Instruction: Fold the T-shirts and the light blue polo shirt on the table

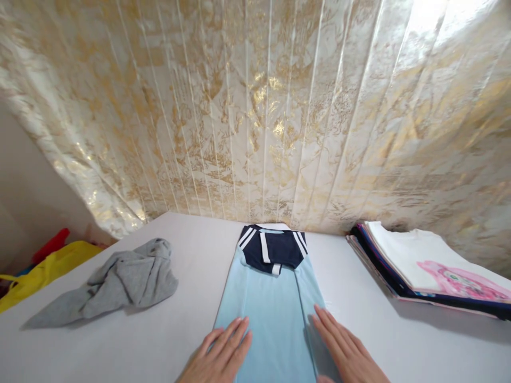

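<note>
A light blue shirt (pixel 273 314) lies on the white table, its sides folded inward into a long narrow shape. At its far end, navy sleeves with white stripes (pixel 279 247) are folded across. My left hand (pixel 221 351) rests flat on the shirt's left edge with its fingers stretched out. On the right edge lies my right hand (pixel 345 346), its fingers straight and holding nothing. The near end of the shirt runs out of the bottom of the view.
A crumpled grey garment (pixel 128 279) lies on the table (pixel 195 250) at left. At right is a stack of folded clothes, a white shirt with a pink print (pixel 431 255) on top. Yellow cloth (pixel 56 266) is beyond the left edge. A gold-patterned curtain (pixel 255 117) hangs behind.
</note>
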Demonstrator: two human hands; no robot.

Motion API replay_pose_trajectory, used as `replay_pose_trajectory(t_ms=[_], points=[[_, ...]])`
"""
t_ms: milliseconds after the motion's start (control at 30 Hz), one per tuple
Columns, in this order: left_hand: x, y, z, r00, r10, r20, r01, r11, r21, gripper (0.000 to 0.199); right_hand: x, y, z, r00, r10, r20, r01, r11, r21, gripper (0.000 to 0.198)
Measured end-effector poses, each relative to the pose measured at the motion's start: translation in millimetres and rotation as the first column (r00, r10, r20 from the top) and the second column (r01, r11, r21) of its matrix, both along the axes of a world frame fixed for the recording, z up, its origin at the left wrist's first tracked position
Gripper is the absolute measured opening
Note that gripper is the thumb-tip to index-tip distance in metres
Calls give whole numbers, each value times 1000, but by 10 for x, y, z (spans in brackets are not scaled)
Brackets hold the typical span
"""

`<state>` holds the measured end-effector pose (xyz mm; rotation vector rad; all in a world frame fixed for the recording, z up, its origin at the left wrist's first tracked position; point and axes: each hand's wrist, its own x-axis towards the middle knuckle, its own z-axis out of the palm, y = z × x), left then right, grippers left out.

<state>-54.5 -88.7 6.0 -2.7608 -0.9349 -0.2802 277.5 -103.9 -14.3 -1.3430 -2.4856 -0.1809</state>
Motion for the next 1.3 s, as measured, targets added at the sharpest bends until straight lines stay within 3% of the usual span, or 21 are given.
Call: replay_pose_trajectory(t_ms=[167, 233, 367, 467, 633, 767, 1033, 1133, 1300], points=[[656, 352, 91, 987, -160, 23, 162, 978, -129, 50, 5, 951, 189, 987, -161, -17, 160, 985, -71, 58], [878, 581, 214, 986, -152, 67, 163, 962, -219, 48, -105, 1274, 219, 984, -169, -60, 162, 981, -103, 54], [987, 1153, 492, 954, 222, 201, -149, 934, -323, 41, -351, 1648, 262, 971, -139, -194, 110, 982, -153, 54], [887, 1511, 567, 910, 362, 204, -284, 900, -329, 43, -469, 1716, 184, 963, -153, -223, 114, 978, -177, 58], [849, 1739, 447, 939, 306, 160, -242, 914, -327, 38, -471, 1753, -73, 964, -143, -225, 118, 986, -121, 59], [932, 1794, 428, 961, 250, 121, -206, 932, -298, 27, -413, 1797, -160, 954, -107, -280, 79, 991, -108, 65], [971, 1703, 513, 982, 188, 30, -180, 967, -183, 24, -404, 1698, 11, 889, -186, -419, 89, 967, -240, 64], [954, 1680, 473, 979, 204, -1, -201, 966, -164, 25, -437, 1678, 93, 923, -196, -330, 95, 949, -300, 67], [982, 1750, 479, 958, 204, 201, -148, 954, -262, 27, -516, 1690, 110, 973, -163, -166, 111, 952, -286, 69]])
